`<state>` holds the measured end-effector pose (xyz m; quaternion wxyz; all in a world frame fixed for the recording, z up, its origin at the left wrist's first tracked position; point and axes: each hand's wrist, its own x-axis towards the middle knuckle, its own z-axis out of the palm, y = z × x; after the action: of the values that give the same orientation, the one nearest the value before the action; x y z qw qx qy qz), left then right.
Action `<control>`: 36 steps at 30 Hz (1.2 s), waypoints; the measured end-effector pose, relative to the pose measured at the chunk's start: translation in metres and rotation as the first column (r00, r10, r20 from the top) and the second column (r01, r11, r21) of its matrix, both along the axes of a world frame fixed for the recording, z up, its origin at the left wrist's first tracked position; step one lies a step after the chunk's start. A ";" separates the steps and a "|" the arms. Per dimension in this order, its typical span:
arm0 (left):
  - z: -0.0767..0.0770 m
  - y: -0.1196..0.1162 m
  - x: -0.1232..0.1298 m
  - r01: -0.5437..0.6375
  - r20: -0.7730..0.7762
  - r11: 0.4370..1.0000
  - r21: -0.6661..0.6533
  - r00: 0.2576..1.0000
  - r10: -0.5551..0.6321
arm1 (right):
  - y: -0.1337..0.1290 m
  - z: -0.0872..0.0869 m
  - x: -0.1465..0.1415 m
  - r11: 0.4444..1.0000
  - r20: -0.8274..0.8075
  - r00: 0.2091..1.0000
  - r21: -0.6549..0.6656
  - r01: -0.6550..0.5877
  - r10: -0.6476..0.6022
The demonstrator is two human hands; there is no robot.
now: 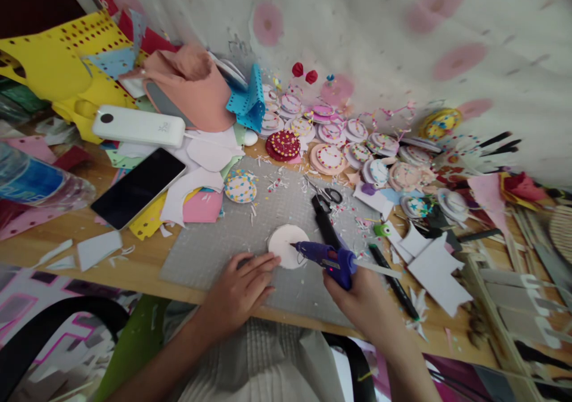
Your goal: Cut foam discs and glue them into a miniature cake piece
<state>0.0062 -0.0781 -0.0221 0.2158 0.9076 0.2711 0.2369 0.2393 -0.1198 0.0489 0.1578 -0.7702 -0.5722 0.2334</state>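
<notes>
A round white disc lies flat on the grey cutting mat near the table's front edge. The fingertips of my left hand rest at the disc's left edge, its fingers stretched out. Wrapped round the handle of a purple glue gun is my right hand. The gun's dark nozzle points left, over the upper middle of the disc, and a pale glue stick sticks out of its back. Whether the nozzle touches the disc is hard to tell.
Behind the mat stand several small decorated discs. A black phone, white power bank and water bottle are at the left. Scissors, a black marker, white foam scraps and a wooden tray lie rightward.
</notes>
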 end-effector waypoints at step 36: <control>0.001 -0.001 -0.001 -0.006 0.000 0.999 -0.039 1.000 0.006 | -0.030 -0.028 0.018 0.957 -0.407 0.869 -0.054 0.284 -0.281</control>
<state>0.0049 -0.0791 -0.0209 0.2328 0.9024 0.2782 0.2324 0.2570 -0.1503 0.0212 0.3099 -0.7786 -0.4081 0.3622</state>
